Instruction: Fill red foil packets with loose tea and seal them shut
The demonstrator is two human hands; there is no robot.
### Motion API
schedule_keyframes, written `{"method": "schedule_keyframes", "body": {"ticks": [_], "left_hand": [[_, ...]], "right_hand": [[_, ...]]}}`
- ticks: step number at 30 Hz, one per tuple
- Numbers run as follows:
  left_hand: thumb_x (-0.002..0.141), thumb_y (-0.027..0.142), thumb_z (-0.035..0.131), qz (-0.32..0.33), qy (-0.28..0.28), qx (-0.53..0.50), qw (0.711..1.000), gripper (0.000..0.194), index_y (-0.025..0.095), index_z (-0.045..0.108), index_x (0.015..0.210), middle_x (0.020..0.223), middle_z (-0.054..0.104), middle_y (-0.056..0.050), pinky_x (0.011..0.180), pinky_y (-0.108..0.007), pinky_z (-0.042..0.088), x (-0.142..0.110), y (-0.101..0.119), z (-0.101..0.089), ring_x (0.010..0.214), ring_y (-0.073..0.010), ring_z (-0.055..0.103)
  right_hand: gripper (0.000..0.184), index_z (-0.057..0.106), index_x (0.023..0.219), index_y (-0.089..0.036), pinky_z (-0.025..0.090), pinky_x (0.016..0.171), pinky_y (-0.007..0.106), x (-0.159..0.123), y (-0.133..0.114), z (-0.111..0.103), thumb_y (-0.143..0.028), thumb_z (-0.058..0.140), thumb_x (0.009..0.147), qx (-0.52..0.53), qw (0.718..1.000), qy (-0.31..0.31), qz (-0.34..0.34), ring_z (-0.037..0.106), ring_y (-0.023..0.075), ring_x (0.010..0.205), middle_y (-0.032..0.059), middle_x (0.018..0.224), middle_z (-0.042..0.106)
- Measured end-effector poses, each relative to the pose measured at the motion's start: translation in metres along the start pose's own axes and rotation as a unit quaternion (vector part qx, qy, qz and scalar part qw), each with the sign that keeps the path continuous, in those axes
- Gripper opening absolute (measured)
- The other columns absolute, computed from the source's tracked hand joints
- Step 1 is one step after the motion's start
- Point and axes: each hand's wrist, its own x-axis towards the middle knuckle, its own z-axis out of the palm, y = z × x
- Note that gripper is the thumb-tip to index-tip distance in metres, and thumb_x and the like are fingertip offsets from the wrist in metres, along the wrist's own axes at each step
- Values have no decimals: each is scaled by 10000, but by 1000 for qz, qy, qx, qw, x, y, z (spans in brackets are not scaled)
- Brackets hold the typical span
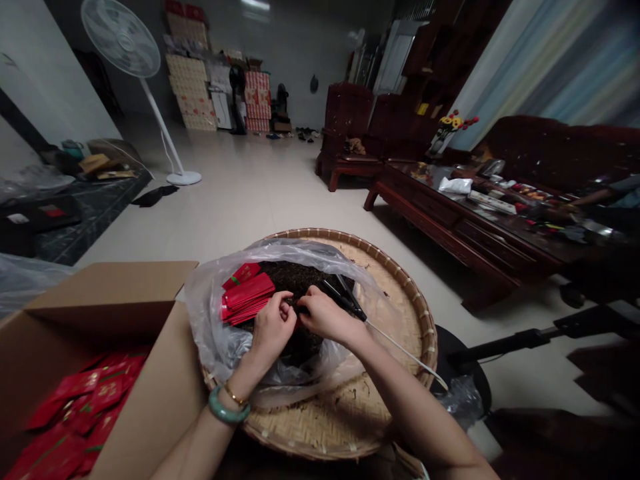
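My left hand (275, 325), with a gold bracelet and a green bangle on its wrist, has its fingers curled inward over an open clear plastic bag (210, 353). Close beside it, my right hand (327, 315) is bent down with its fingers pinched together. A sliver of red shows beneath the fingertips; whatever they hold is hidden. Dark, dry shredded leaves (295, 277) fill the bag. A stack of flat red packets (250, 298) lies on the leaves, left of my hands. A black two-armed tool (345, 297) with a pale cord rests to the right.
The bag sits on a round woven bamboo tray (340, 420). An open cardboard box (150, 387) at the left holds many red packets (85, 407). Further off stand a white fan (165, 127), a cluttered wooden table (450, 220) and stacked boxes (190, 87). Another person's arm (600, 193) shows far right.
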Motion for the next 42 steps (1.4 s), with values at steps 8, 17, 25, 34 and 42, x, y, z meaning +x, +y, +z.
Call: {"method": "schedule_keyframes", "body": {"ticks": [8,17,25,34,42], "left_hand": [[717,154,495,-17,8,-33,999,351,178,511,1067,645,566,34,562,-225,450,1,-7,-1,553,-124,575],[736,159,494,-20,16,-35,999,331,170,504,1067,634,555,39,562,-221,451,3,-12,-4,564,-120,575],[728,151,492,-23,1,-51,998,332,179,506,1058,634,559,41,554,-215,451,3,-12,-4,554,-115,577],[719,157,490,-25,-10,-68,997,343,184,513,1060,630,562,48,540,-204,451,2,-15,-3,535,-107,572],[725,164,496,-41,1,-92,995,337,173,510,1061,618,540,50,535,-188,446,2,-16,-3,533,-95,539]], "right_hand": [[324,593,998,-189,427,751,296,4,2,11,-22,558,723,67,993,81,-60,534,173,845,51,935,569],[374,579,1149,-177,429,885,398,-14,8,7,-194,608,776,30,992,113,-53,468,240,1022,115,1085,534],[622,476,1274,-213,493,709,312,-1,24,21,-111,647,685,204,977,51,-43,552,112,676,96,1121,542],[362,659,979,-185,476,625,232,5,20,17,-72,599,641,324,945,28,-23,587,115,687,7,855,639],[262,656,987,-208,466,754,305,-10,14,11,-145,616,736,176,977,106,-53,569,167,852,51,957,612]]}}
